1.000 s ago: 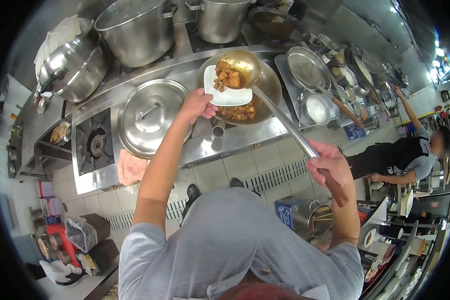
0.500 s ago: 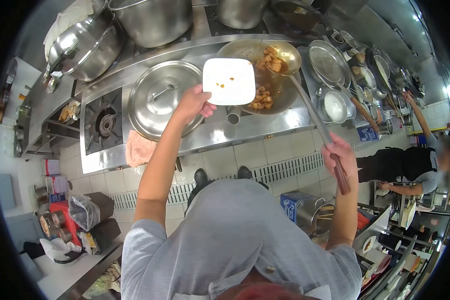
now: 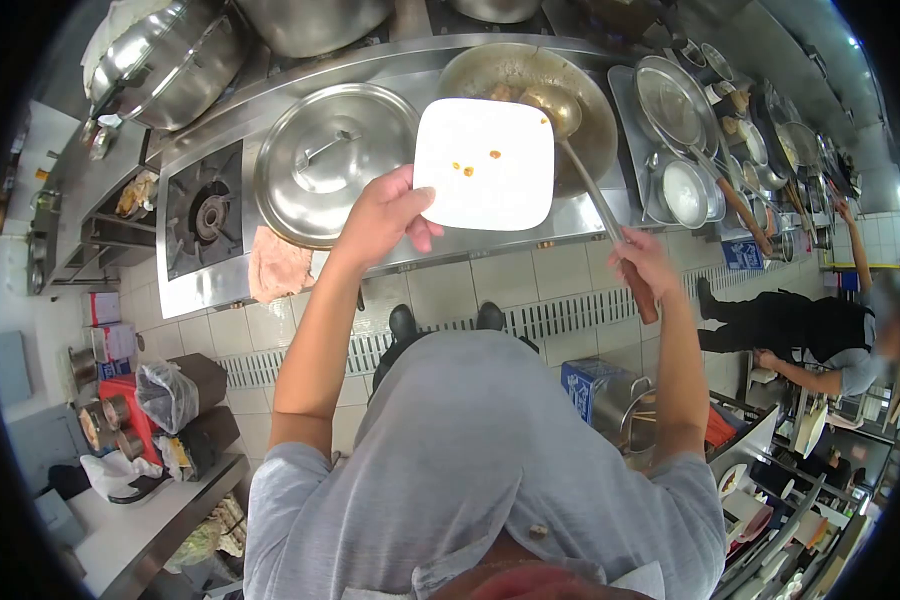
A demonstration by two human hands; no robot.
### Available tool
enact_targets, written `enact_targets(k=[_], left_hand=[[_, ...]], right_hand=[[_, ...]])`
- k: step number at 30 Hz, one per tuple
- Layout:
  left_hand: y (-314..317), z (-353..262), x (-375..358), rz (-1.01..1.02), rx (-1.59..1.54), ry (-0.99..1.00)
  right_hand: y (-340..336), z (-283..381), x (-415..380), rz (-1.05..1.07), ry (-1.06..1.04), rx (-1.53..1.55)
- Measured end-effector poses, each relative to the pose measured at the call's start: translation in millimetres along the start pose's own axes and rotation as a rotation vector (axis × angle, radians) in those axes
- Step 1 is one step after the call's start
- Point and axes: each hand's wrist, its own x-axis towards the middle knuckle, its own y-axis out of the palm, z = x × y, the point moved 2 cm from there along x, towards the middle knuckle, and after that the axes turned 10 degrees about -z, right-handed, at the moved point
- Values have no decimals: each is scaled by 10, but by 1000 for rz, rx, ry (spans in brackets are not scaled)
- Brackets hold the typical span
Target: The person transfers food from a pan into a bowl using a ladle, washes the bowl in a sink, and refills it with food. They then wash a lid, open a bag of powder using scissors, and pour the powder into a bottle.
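My left hand (image 3: 391, 218) pinches the left edge of a white square plate (image 3: 483, 195), thumb on top. Several small orange-brown bits lie on the plate, one near its upper right corner. Beyond the plate is a large wok (image 3: 595, 85), partly covered by it, with brown food chunks (image 3: 501, 91) just showing past the plate's edge. My right hand (image 3: 646, 264) is closed around the brown grip of a long-handled ladle (image 3: 594, 190). The ladle's bowl sits over the wok beside the plate's upper right corner; its contents are hard to make out.
Left of the wok lies a big round steel lid (image 3: 315, 185), then a gas burner (image 3: 208, 215) and a pink cloth (image 3: 278, 264). On the right stand a strainer (image 3: 675, 100) and a white bowl (image 3: 685, 190). A co-worker (image 3: 820, 325) stands farther right.
The plate appears larger, nearer the camera, and hides more of the wok. My right hand and the ladle have shifted left. A bit of food now shows at the plate's upper right corner.
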Motion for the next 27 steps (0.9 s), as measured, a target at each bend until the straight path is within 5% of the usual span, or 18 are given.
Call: enact_targets(k=[2,5,9,14,18,27], left_hand=[[44,-4,-47,0,27,8],[79,-5,-108,-8,75,27],[128,21,-231,-8,78,33],[-103,12,-756,-101,-120,-12],[-537,152,-1563,-395,-186,38],[-2577,1081,-3998,-948,-307,144]], right_hand=[[-103,-154,166,-139,-246,-369],[178,1087,-602,-619,-817,-614],[816,1986,-1320,-325,-1247,-619],[1229,2354,-1614,72,-1342,-429],[1550,2350,-1715,442,-1252,-75],[4122,2510,-2285,806,-1074,-37]])
